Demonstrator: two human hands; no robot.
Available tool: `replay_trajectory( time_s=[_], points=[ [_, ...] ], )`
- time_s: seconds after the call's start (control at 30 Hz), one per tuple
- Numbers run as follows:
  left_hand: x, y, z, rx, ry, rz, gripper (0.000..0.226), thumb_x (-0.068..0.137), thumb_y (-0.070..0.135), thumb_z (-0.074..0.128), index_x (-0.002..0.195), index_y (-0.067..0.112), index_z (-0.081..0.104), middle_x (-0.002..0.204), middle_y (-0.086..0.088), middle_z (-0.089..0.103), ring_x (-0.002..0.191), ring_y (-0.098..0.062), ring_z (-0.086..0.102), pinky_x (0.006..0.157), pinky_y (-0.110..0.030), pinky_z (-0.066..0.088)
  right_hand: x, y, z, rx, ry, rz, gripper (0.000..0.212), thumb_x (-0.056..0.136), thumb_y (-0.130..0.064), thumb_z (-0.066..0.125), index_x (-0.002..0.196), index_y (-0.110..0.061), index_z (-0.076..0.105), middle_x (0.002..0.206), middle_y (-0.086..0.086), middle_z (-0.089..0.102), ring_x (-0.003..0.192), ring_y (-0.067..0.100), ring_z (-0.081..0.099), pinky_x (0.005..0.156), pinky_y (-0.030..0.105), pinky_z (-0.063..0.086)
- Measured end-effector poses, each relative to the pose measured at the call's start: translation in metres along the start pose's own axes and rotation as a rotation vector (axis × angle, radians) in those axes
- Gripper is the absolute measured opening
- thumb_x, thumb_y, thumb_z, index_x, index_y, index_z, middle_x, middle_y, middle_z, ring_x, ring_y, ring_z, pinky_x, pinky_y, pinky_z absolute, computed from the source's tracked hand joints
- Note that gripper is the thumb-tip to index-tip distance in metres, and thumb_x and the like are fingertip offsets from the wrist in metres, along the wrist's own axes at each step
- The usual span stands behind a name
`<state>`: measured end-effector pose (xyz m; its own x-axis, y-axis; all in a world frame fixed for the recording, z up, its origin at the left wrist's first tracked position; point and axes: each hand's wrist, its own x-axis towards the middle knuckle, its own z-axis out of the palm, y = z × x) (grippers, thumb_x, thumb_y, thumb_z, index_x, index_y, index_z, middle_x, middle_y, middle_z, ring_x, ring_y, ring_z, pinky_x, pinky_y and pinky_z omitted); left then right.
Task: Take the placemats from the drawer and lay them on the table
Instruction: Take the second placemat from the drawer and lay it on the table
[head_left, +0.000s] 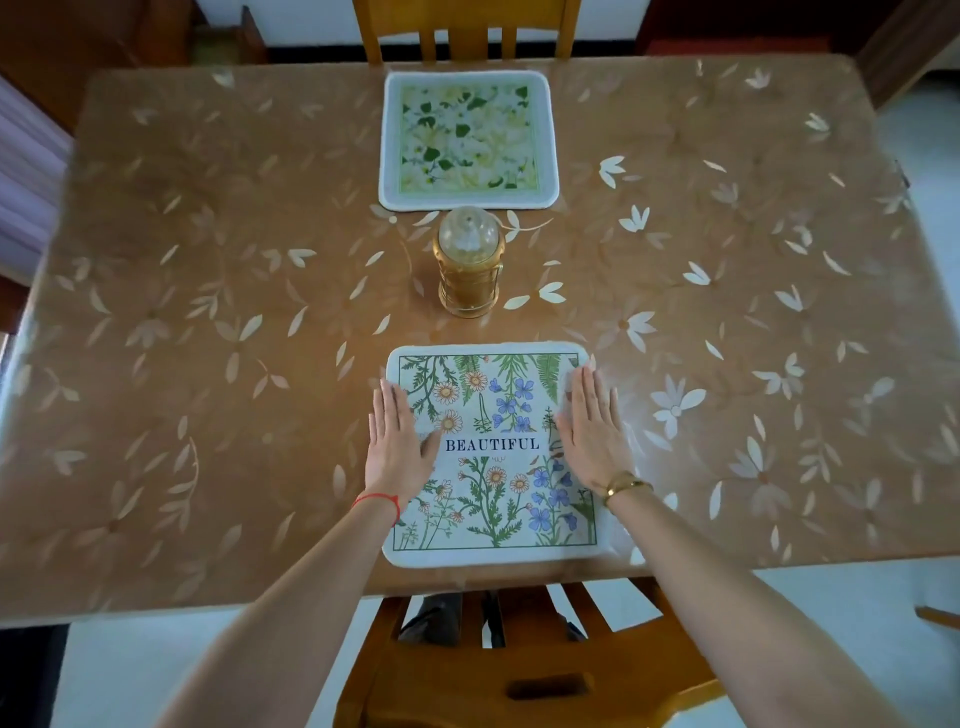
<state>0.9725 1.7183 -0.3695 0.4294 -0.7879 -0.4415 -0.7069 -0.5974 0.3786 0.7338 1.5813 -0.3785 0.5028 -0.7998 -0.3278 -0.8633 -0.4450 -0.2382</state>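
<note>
A floral placemat printed with the word BEAUTIFUL lies flat at the table's near edge. My left hand rests flat on its left border, fingers straight. My right hand lies flat on its right border, fingers straight too. A second placemat, green and white with flowers, lies flat at the far side of the table, in front of the far chair. No drawer is in view.
A golden glass jar with a clear domed lid stands between the two mats. A wooden chair is tucked in below me and another chair stands at the far side. The table wears a leaf-patterned cover.
</note>
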Motion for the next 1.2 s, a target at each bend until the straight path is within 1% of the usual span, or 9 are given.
replay_trajectory(
  time_s=[0.17, 0.37, 0.53, 0.7, 0.8, 0.9, 1.07, 1.13, 1.2],
  points=[
    [-0.049, -0.017, 0.020, 0.080, -0.048, 0.123, 0.073, 0.108, 0.040, 0.022, 0.152, 0.008, -0.026, 0.161, -0.006, -0.031, 0.152, -0.021, -0.024, 0.125, -0.033, -0.007, -0.042, -0.005, 0.030, -0.003, -0.047, -0.034, 0.066, 0.100, -0.046, 0.005, 0.152, -0.010, -0.015, 0.159, 0.005, -0.026, 0.149, 0.020, -0.020, 0.122, 0.037, -0.005],
    [-0.070, -0.018, 0.022, 0.152, -0.094, 0.038, 0.070, 0.109, 0.037, 0.020, 0.154, 0.004, -0.021, 0.163, -0.010, -0.028, 0.153, -0.023, -0.021, 0.127, -0.036, -0.004, -0.055, 0.004, 0.030, -0.045, -0.051, 0.053, 0.067, 0.100, -0.046, 0.004, 0.150, -0.008, -0.020, 0.158, 0.006, -0.026, 0.150, 0.020, -0.016, 0.122, 0.037, -0.007],
    [-0.089, -0.019, 0.022, 0.103, -0.181, -0.006, 0.072, 0.109, 0.028, 0.028, 0.153, 0.004, -0.023, 0.162, -0.013, -0.030, 0.153, -0.025, -0.022, 0.126, -0.035, -0.006, -0.074, 0.013, 0.023, -0.057, -0.098, 0.024, 0.077, 0.094, -0.059, 0.001, 0.147, -0.010, -0.025, 0.156, 0.006, -0.030, 0.147, 0.019, -0.021, 0.118, 0.034, -0.014],
    [-0.114, -0.021, 0.031, 0.138, -0.180, -0.017, 0.083, 0.107, 0.020, 0.041, 0.152, 0.003, -0.026, 0.162, -0.013, -0.031, 0.153, -0.026, -0.021, 0.126, -0.034, -0.003, -0.091, 0.010, 0.021, -0.133, -0.173, -0.093, 0.098, 0.088, -0.072, 0.019, 0.148, -0.010, -0.026, 0.155, 0.007, -0.032, 0.145, 0.021, -0.025, 0.117, 0.036, -0.015],
    [-0.121, -0.021, 0.037, 0.154, -0.157, -0.056, 0.083, 0.106, 0.014, 0.043, 0.152, 0.002, -0.025, 0.162, -0.013, -0.031, 0.153, -0.026, -0.021, 0.126, -0.035, -0.001, -0.103, 0.015, 0.024, -0.147, -0.245, -0.058, 0.104, 0.086, -0.073, 0.028, 0.146, -0.008, -0.028, 0.154, 0.009, -0.033, 0.147, 0.023, -0.022, 0.119, 0.038, -0.012],
    [-0.126, -0.024, 0.039, 0.157, -0.129, -0.072, 0.083, 0.104, 0.009, 0.043, 0.153, 0.003, -0.024, 0.163, -0.012, -0.030, 0.153, -0.024, -0.019, 0.126, -0.034, -0.001, -0.111, 0.019, 0.021, -0.147, -0.277, -0.033, 0.108, 0.087, -0.069, 0.040, 0.147, -0.009, -0.027, 0.155, 0.008, -0.031, 0.148, 0.022, -0.019, 0.120, 0.040, -0.011],
    [-0.126, -0.022, 0.034, 0.177, -0.133, -0.095, 0.083, 0.102, 0.007, 0.047, 0.155, 0.003, -0.017, 0.165, -0.012, -0.024, 0.155, -0.025, -0.016, 0.126, -0.035, 0.000, -0.116, 0.022, 0.009, -0.126, -0.300, -0.023, 0.108, 0.089, -0.050, 0.057, 0.151, -0.004, -0.019, 0.161, 0.011, -0.020, 0.150, 0.024, -0.015, 0.123, 0.042, -0.005],
    [-0.130, -0.021, 0.032, 0.155, -0.121, -0.112, 0.081, 0.101, 0.001, 0.046, 0.157, 0.003, -0.011, 0.167, -0.012, -0.018, 0.155, -0.026, -0.012, 0.127, -0.036, 0.001, -0.119, 0.024, 0.003, -0.117, -0.269, -0.016, 0.100, 0.092, -0.038, 0.057, 0.152, -0.004, -0.014, 0.162, 0.012, -0.016, 0.151, 0.025, -0.012, 0.122, 0.041, -0.004],
    [-0.132, -0.019, 0.028, 0.088, -0.114, -0.140, 0.076, 0.102, 0.005, 0.049, 0.159, 0.002, -0.001, 0.168, -0.013, -0.009, 0.156, -0.028, -0.006, 0.126, -0.037, 0.005, -0.119, 0.024, -0.007, -0.029, -0.212, 0.016, 0.082, 0.098, -0.031, 0.050, 0.154, -0.004, -0.003, 0.164, 0.014, -0.003, 0.152, 0.028, -0.001, 0.123, 0.041, 0.003]
  ],
)
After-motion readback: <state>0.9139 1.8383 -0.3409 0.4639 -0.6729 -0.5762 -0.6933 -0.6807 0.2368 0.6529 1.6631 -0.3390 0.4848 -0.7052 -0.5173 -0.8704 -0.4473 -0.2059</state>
